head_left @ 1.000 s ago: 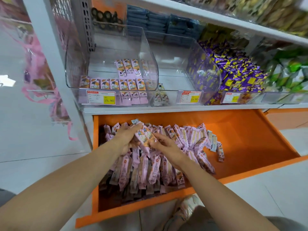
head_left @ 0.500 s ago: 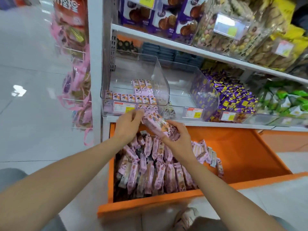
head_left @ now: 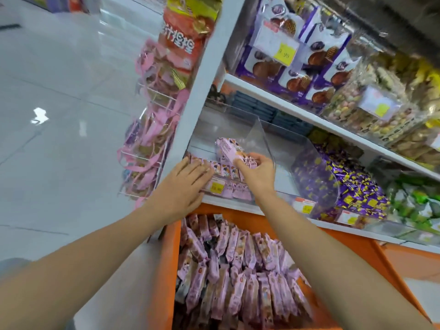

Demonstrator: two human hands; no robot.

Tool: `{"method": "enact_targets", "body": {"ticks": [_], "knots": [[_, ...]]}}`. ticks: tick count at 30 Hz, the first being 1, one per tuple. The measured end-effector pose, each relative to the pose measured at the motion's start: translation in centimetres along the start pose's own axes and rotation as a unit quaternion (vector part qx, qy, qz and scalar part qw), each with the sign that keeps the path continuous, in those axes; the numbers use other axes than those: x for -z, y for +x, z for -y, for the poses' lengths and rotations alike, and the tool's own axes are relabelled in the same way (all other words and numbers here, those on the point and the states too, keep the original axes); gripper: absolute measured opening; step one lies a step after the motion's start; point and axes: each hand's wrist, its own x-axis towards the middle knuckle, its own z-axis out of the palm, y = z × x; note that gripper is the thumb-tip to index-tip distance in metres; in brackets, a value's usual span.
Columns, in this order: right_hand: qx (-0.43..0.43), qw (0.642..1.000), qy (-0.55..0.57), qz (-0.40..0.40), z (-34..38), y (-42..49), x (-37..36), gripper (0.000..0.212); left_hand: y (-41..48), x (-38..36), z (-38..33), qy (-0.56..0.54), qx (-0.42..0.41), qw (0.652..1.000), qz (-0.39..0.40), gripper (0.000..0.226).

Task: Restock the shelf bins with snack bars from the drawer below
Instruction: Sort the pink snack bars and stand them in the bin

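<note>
A clear plastic shelf bin (head_left: pixel 258 129) at the shelf's left end holds a row of pink snack bars (head_left: pixel 225 170). My right hand (head_left: pixel 258 173) grips a bundle of pink snack bars (head_left: pixel 227 147) over the bin's front edge. My left hand (head_left: pixel 184 184) lies with straight fingers against the bin's front, fingertips at the row of bars, partly covering the yellow price tag (head_left: pixel 217 186). Below, the open orange drawer (head_left: pixel 166 270) is packed with several more pink bars (head_left: pixel 238 270).
A second clear bin (head_left: pixel 316 177) to the right holds purple candies (head_left: pixel 357 186); green packets (head_left: pixel 414 203) lie further right. Boxes of biscuits (head_left: pixel 316 55) fill the shelf above. Pink hanging packs (head_left: pixel 152 148) sit on a wire rack left of the white upright (head_left: pixel 202 91).
Both hands rose from the drawer to the shelf bin. My right hand carried the bundle of bars up over the bin; my left hand let go and flattened against the bin's front.
</note>
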Motion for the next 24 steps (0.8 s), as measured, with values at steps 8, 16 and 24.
{"method": "enact_targets", "body": {"ticks": [8,16,24], "knots": [[-0.046,0.988,-0.143,0.032,-0.3,7.2,-7.8,0.058,-1.4,-2.8,3.1,0.046,-0.053,0.992,-0.104,0.062],[-0.065,0.974,-0.204,0.070,-0.7,9.9,-12.3,0.055,-1.3,-3.6,4.4,0.055,-0.077,0.987,-0.131,0.064],[-0.070,0.953,-0.257,0.140,-2.5,11.5,-13.4,0.071,-1.3,-3.4,4.3,0.064,-0.071,0.989,-0.117,0.062]]}}
